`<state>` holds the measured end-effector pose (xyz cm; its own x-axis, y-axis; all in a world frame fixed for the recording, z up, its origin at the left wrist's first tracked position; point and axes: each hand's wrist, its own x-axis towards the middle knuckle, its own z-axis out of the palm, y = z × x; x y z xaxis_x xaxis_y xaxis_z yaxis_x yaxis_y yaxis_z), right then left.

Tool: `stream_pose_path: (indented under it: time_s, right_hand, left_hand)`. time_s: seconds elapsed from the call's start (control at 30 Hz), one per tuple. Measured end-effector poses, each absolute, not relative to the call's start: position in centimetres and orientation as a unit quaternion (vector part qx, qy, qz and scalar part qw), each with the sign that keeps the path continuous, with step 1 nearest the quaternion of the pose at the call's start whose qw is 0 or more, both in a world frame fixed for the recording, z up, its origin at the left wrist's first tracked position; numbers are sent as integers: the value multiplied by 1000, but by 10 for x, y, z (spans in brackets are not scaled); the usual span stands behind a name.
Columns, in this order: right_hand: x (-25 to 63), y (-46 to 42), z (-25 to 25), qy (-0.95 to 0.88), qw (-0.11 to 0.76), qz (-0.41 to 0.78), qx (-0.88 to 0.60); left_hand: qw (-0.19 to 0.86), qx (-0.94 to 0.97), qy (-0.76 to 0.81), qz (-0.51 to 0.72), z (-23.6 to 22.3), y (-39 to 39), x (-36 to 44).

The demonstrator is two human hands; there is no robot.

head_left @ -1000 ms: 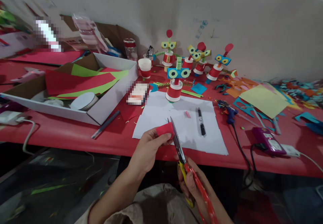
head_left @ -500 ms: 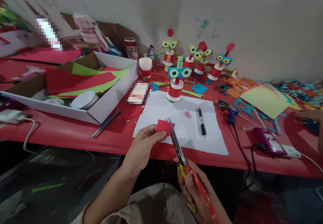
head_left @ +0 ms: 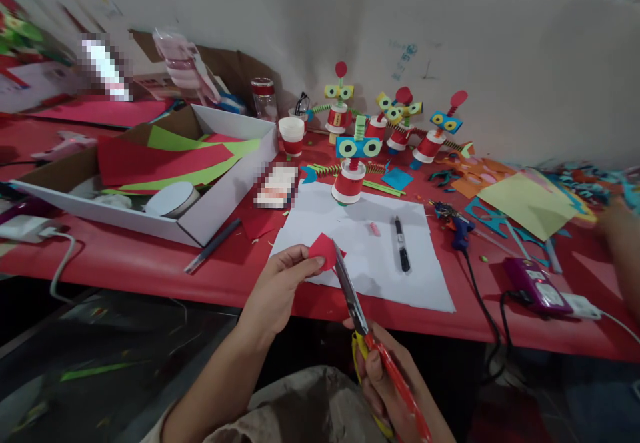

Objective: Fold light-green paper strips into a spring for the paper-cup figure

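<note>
Between the thumb and fingers of my left hand (head_left: 276, 286) is a small piece of red paper (head_left: 323, 252), its edge partly rounded. My right hand (head_left: 387, 376) grips scissors (head_left: 353, 296) with one red and one yellow handle. The blade tips meet the right side of the red paper, where a cut scrap sticks out. Below the paper lie white sheets (head_left: 370, 276) on the red table, with a black pen (head_left: 401, 243) and a small pink eraser-like piece (head_left: 374, 229) on them. A paper-cup robot figure (head_left: 349, 182) with a blue eye band stands at the sheets' far edge.
A white box (head_left: 220, 193) of coloured paper stands left, beside a blurred-out phone (head_left: 277, 185). More cup figures (head_left: 339, 118) line the wall. At right are a blue glue gun (head_left: 461, 233), a purple power socket (head_left: 537, 286), yellow paper (head_left: 527, 203) and another person's arm (head_left: 620, 243).
The red paper has turned in my left hand, and the scissors have cut further along its edge. At far right, the other person's arm has moved further into view.
</note>
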<state>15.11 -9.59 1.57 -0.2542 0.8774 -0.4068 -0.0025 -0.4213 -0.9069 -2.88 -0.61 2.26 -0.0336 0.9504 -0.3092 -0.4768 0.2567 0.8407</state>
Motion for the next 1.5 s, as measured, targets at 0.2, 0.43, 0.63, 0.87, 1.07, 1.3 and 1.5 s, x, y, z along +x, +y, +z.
stream_pose_path:
  time_s: [0.2,0.43,0.63,0.87,1.07,1.3,1.5]
  right_hand:
    - [149,-98,10,-427,331,671,-507]
    - [151,-99,10,-447,340,647,-516]
    - [155,-97,13,-471,352,635,-501]
    - [158,-92,23,-468,337,651,-493]
    - [159,-91,17,-466,330,664,-482]
    - [157,-94,20,-449,330,660,-504]
    - [155,-93,22,-450,329,652,-515]
  left_hand:
    - [633,255,465,565,24,-3,-33]
    - [631,267,467,559,21,-6,-22]
    - [667,304,453,507,25,-9,-22]
    - [673,323,458,482,29,-11,-21]
    - [679,329,453,475,28,-10,-22]
    - [669,337,444,491,28,-7,-26]
    - [662,339,438,505,26,-4,-33]
